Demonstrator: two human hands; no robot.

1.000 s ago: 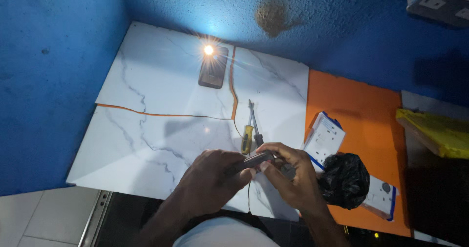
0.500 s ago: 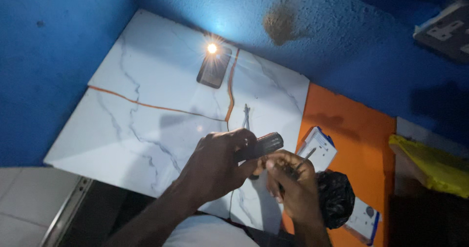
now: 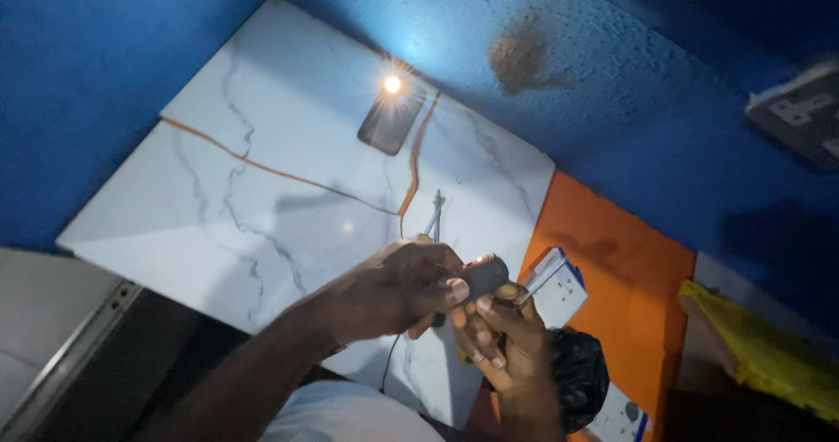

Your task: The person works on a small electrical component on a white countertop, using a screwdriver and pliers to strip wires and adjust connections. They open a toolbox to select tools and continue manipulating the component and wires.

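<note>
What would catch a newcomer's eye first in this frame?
First, the phone lying on the white marbled tiles near the blue wall, its light glaring. Next, the two hands meeting low in the middle: the left hand pinches a small dark object while the right hand supports it from below. An orange tile lies to the right.

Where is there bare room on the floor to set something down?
The white tiles are bare left of the phone, between the blue wall and the orange seam. It is crowded by both hands: screwdriver, white box, black bag.
</note>
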